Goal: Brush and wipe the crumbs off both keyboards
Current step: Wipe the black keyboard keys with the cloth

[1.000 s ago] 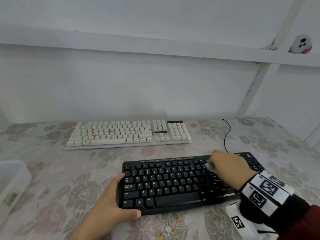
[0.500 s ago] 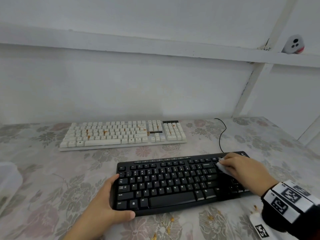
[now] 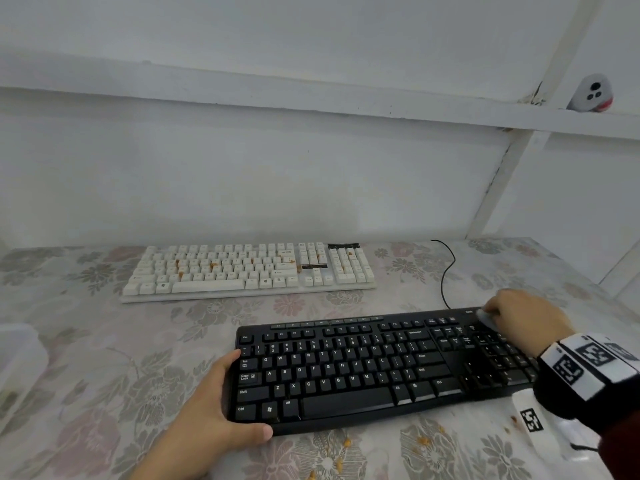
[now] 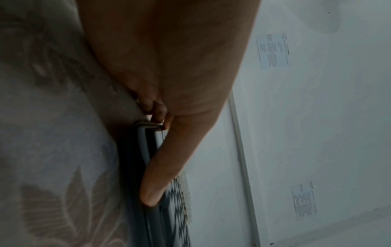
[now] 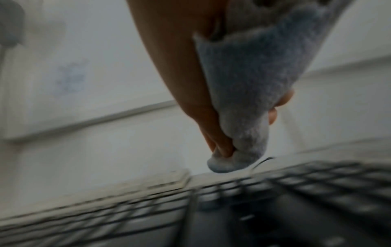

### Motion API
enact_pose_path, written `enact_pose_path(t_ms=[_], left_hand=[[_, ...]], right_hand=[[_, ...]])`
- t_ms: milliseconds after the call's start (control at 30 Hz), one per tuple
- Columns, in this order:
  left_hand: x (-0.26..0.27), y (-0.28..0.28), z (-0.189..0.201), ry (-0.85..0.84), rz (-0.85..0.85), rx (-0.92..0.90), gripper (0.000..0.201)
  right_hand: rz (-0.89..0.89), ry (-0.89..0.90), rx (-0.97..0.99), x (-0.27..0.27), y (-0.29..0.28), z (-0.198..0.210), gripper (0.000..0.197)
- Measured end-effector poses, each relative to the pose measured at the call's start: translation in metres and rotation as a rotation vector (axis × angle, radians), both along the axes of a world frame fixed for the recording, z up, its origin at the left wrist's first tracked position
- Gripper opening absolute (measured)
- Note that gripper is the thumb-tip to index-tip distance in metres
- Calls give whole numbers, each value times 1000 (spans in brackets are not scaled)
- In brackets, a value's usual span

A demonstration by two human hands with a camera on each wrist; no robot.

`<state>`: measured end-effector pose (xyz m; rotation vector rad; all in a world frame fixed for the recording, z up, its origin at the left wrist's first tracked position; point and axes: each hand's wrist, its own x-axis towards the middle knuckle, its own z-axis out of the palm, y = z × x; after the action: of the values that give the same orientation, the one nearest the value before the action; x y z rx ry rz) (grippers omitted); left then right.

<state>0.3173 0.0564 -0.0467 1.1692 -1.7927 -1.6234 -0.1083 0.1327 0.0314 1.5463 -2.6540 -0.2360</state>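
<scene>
Floral-patterned cloth covers the counter (image 3: 104, 341), which stands against a plain white wall. Nearest the person lies a black full-size keyboard (image 3: 363, 368), its long axis running left to right. The left hand (image 3: 221, 403) grips its near-left corner, thumb along the front edge, fingers against the left end. The right hand (image 3: 519, 317) is at the far-right corner, above the number pad, fingers curled round a small grey fuzzy cloth (image 5: 249, 83) whose tip meets the keyboard's top edge. Orange crumbs (image 3: 422, 441) lie scattered on the counter just in front of the black keyboard. Beyond it, well apart and further left, lies a cream-white keyboard (image 3: 249, 268), also lengthwise left to right, with orange crumbs among its keys. It looks uncleaned, and sits further from both hands. A black cable (image 3: 446, 271) curves between the two keyboards.
</scene>
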Motion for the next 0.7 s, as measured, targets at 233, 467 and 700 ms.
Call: enact_pose_path(t_ms=[233, 467, 700], left_hand=[[1, -1, -1, 25, 17, 13, 127], [1, 1, 1, 26, 12, 5, 124], [1, 2, 6, -13, -4, 8, 131]], right_hand=[[305, -15, -7, 64, -9, -23, 15], [106, 106, 47, 10, 8, -19, 36], [-23, 83, 55, -17, 5, -9, 33]])
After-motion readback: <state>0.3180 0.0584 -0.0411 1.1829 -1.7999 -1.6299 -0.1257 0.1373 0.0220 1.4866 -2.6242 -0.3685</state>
